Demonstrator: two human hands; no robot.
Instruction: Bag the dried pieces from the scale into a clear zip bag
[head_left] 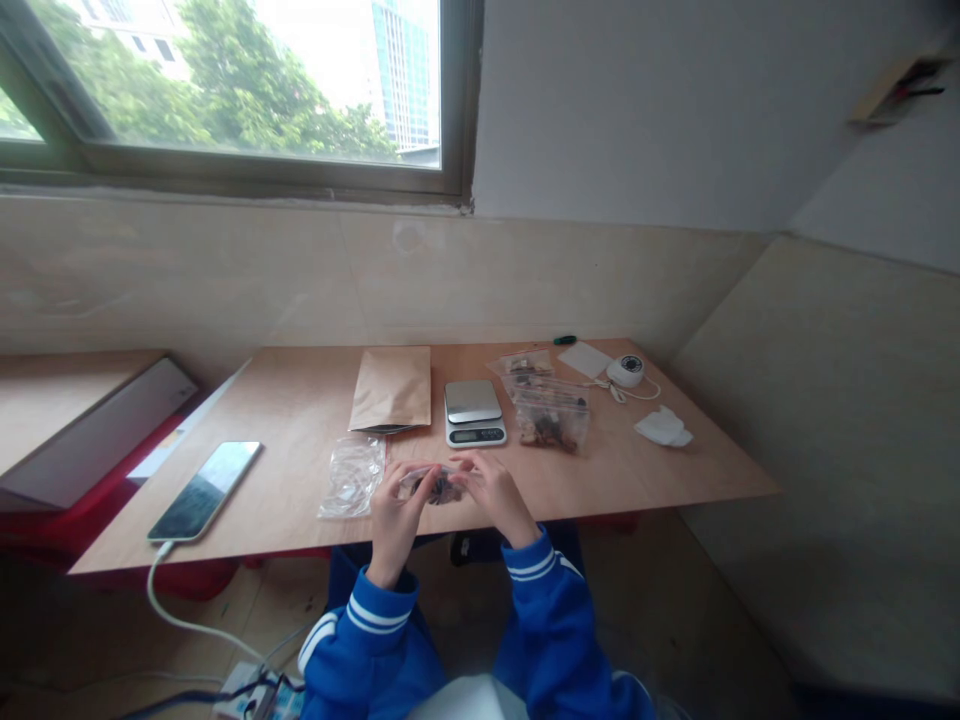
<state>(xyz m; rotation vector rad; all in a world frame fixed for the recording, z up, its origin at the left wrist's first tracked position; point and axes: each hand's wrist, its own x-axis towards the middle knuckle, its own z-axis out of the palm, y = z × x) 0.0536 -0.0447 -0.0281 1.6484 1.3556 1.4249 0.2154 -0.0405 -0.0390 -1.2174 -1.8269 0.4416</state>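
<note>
Both hands hold a small clear plastic bag (pixel 441 488) with dark contents, just above the table's front edge. My left hand (pixel 400 505) grips the bag's left side, thumb across the front. My right hand (pixel 491 490) pinches its upper right edge. What the dark contents are is too small to tell. Right behind the hands stands a small kitchen scale (pixel 474 412) with a bare metal plate. To the left of my left hand lie clear empty plastic bags (pixel 351 478). A brown kraft paper pouch (pixel 394 388) lies flat behind them.
Several filled zip bags (pixel 551 425) lie right of the scale. Farther right are a white camera (pixel 625 371) with a cable, a white card (pixel 585 359) and a crumpled tissue (pixel 664 427). A charging phone (pixel 206 492) lies at the left front; a green-handled tool (pixel 565 340) is at the back.
</note>
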